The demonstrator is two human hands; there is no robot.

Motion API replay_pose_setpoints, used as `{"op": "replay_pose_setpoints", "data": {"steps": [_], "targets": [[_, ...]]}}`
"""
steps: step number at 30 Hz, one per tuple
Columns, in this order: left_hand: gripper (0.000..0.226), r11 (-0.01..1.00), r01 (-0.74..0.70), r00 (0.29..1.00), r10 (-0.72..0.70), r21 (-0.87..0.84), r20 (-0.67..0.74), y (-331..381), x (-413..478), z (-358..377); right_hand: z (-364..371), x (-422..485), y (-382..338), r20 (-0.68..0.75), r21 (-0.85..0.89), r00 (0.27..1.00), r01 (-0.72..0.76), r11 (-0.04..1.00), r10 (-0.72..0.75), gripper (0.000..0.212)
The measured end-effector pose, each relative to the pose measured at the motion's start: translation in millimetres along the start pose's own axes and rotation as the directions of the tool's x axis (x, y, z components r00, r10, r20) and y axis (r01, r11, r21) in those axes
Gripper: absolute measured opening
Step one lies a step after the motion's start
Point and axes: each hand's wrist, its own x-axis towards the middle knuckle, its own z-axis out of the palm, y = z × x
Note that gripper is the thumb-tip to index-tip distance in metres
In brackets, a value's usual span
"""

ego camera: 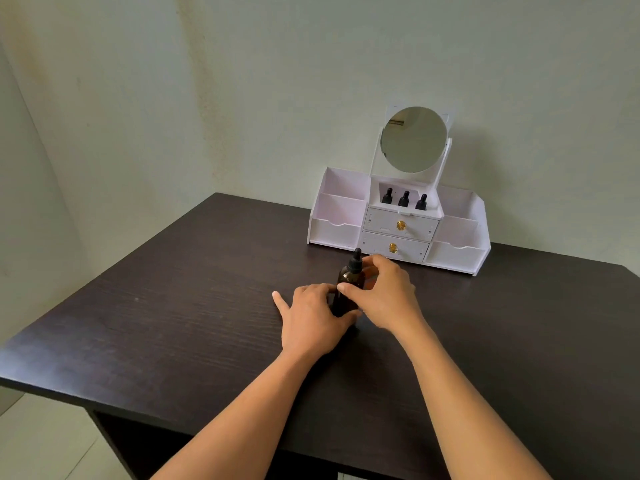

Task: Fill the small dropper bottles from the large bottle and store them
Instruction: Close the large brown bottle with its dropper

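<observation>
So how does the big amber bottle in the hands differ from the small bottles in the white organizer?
The big amber glass bottle stands on the dark table, held by both hands; the small dark dropper bottles sit untouched in the white organizer. It is clearly larger. All have black dropper caps.

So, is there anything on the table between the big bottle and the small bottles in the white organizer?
Nothing visible. The big bottle, held by the left hand and right hand, has only bare table between it and the organizer, where three small bottles stand above the closed drawers.
</observation>
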Motion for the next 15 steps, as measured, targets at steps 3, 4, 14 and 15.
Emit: {"op": "replay_pose_setpoints", "data": {"steps": [3,4,14,15], "targets": [[0.068,0.993,-0.021,0.998,0.013,0.113,0.067,1,3,0,0,13,5,-0.062,0.047,0.998,-0.030,0.998,0.033,0.043],[0.070,0.990,-0.024,0.996,0.012,0.140,0.091,1,5,1,0,19,7,-0.079,0.062,0.996,-0.043,0.997,0.048,0.044],[0.071,0.985,-0.028,0.991,0.004,0.172,0.136,-1,9,7,13,92,10,-0.150,0.123,0.985,-0.071,0.990,0.090,0.042],[0.071,0.985,-0.028,0.990,0.003,0.172,0.139,-1,10,7,16,99,11,-0.154,0.119,0.984,-0.072,0.990,0.090,0.043]]}}
